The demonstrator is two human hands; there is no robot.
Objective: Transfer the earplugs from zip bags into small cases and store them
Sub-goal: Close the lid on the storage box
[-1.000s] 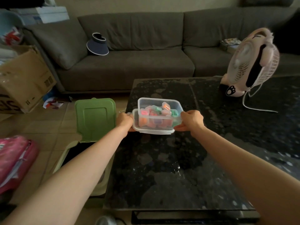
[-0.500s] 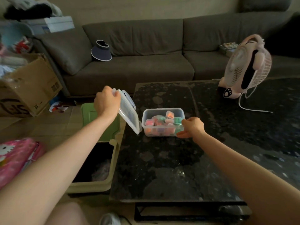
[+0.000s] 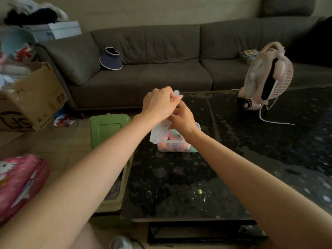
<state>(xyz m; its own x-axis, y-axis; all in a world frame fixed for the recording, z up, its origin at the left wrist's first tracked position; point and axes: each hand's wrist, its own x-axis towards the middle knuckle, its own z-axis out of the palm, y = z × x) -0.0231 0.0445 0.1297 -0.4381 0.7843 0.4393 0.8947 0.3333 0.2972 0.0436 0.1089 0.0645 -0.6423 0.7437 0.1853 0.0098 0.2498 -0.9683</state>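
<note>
In the tub (image 3: 177, 150), coloured cases (image 3: 173, 136)

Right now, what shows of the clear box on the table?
The clear box is a rectangular plastic tub, upright near the left edge of the dark table, holding pink, orange and mint small cases. Its lid is off, gripped by the left hand, tilted above its left end; the right hand hides part of its far rim.

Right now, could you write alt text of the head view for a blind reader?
The left hand grips a clear lid, tilted over an open clear box of colourful small cases on a dark table; the right hand meets it there. A pink fan stands on the table's right, a grey sofa behind.
</note>
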